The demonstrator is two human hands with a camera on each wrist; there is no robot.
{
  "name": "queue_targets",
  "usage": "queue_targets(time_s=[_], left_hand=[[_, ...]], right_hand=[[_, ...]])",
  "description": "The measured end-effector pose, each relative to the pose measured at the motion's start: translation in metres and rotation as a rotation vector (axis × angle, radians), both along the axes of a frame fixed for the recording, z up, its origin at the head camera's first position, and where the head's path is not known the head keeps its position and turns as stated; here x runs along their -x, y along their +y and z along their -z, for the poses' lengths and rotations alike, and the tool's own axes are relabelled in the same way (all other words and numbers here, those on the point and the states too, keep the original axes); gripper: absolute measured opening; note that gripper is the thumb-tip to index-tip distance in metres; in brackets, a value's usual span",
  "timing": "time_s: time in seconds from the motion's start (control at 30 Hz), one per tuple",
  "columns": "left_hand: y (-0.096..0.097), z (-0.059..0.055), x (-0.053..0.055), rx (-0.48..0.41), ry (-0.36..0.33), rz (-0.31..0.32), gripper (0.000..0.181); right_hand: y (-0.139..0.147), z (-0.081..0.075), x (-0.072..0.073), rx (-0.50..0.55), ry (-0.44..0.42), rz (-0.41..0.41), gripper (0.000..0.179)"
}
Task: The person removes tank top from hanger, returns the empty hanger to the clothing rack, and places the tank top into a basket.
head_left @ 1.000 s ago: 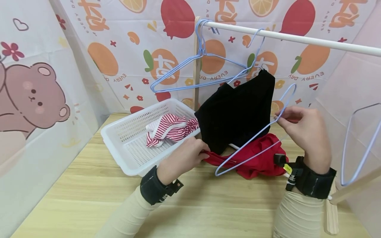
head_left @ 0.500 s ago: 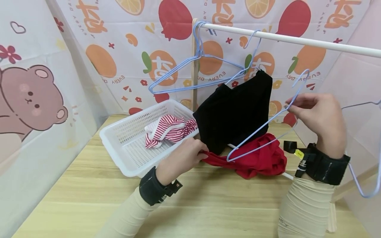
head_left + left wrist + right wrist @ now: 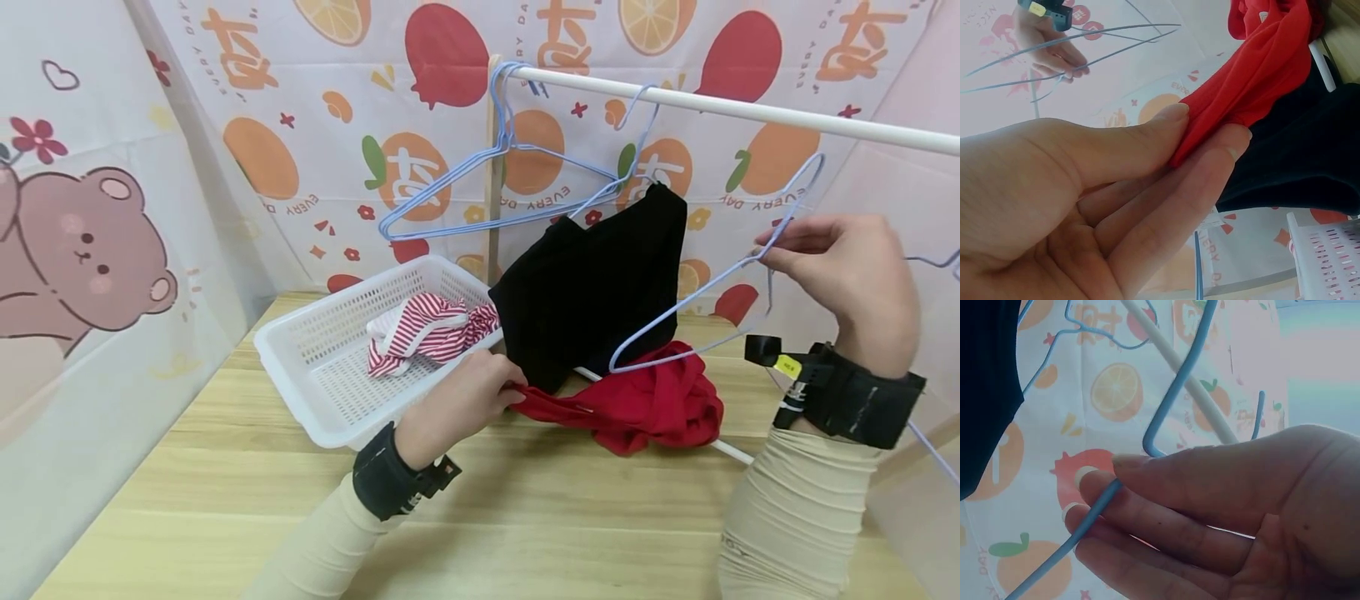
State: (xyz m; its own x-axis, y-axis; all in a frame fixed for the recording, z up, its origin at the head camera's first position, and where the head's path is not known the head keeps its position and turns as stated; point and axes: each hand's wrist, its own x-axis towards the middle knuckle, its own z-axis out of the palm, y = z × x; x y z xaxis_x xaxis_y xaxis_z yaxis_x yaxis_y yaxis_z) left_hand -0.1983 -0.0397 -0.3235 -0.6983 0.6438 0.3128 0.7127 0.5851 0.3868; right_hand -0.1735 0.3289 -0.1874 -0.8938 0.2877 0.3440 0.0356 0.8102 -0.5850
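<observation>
My left hand (image 3: 468,390) pinches one end of a red garment (image 3: 660,404) between thumb and fingers; the rest of it lies bunched on the table. In the left wrist view the red cloth (image 3: 1260,75) stretches away from the fingertips. My right hand (image 3: 847,262) pinches a blue wire hanger (image 3: 686,302) near its neck, raised and tilted, its hook upward and its lower corner over the red cloth. Nothing hangs on this hanger. The right wrist view shows the thumb and fingers on the blue wire (image 3: 1094,512).
A black garment (image 3: 592,283) hangs from a hanger on the white rail (image 3: 720,107). Several bare blue hangers (image 3: 442,187) hang at the rail's left end. A white basket (image 3: 300,408) holds a red-and-white striped cloth (image 3: 431,329). Another hanger (image 3: 933,262) shows at the far right.
My right hand has carried the blue hanger up and to the right, away from the red garment. My left hand keeps its pinch on the red garment in about the same place.
</observation>
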Motion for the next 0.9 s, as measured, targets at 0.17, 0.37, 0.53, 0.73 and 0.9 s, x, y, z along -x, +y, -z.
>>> queue_targets(time_s=[0.17,0.37,0.53,0.73,0.9], left_hand=[[0.001,0.000,0.000,-0.001,-0.012,-0.001,0.007],[0.001,0.000,-0.001,0.006,-0.020,-0.006,0.010],[0.000,0.000,0.000,0.002,-0.007,0.001,0.007],[0.000,0.000,-0.001,0.001,-0.008,-0.001,0.006],[0.000,-0.001,-0.002,0.001,-0.002,-0.007,0.005]], right_hand=[[0.008,-0.005,0.005,-0.002,0.008,0.025,0.048],[0.014,-0.013,0.012,0.018,0.008,0.094,0.050],[0.019,-0.018,0.018,0.077,0.050,0.140,0.044],[0.024,-0.024,0.020,0.130,0.076,0.174,0.025],[0.026,-0.032,0.022,0.242,0.138,0.164,0.029]])
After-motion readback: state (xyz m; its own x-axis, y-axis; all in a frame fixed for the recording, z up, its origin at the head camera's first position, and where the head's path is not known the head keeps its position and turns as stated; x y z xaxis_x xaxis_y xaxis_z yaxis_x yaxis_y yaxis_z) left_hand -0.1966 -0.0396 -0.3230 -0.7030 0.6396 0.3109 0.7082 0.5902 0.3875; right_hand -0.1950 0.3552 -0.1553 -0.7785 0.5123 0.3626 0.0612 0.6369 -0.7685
